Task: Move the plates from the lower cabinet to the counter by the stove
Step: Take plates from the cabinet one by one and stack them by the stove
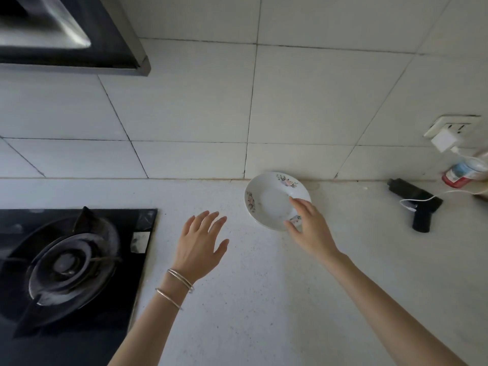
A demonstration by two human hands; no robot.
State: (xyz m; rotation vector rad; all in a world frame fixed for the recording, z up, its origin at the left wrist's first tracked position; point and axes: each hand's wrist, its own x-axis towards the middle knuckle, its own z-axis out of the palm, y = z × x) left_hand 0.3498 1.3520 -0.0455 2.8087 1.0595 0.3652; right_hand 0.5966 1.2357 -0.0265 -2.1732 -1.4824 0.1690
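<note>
Plate [269, 200], white with small flower prints on its rim, sits on the counter [264, 299] close to the tiled wall [198, 109], at about one o'clock from the middle of the view. It looks slightly tilted, its near edge under the right hand [307, 228]. That hand grips the plate's rim at the plate's four to five o'clock side, thumb on the inner face, other fingers curled under the edge. The left hand [199, 244] hovers over bare counter at the plate's eight o'clock, well apart from it, palm down, fingers spread and holding nothing. Two thin bangles [175, 287] ring the left wrist. The stove [71, 265] lies at nine o'clock from the left hand, its burner unlit. A black handheld device [420, 204] with a white cable lies at the plate's three o'clock, beneath a charger [446, 140] plugged into a wall socket. A small labelled bottle [463, 173] stands at the far right edge.
</note>
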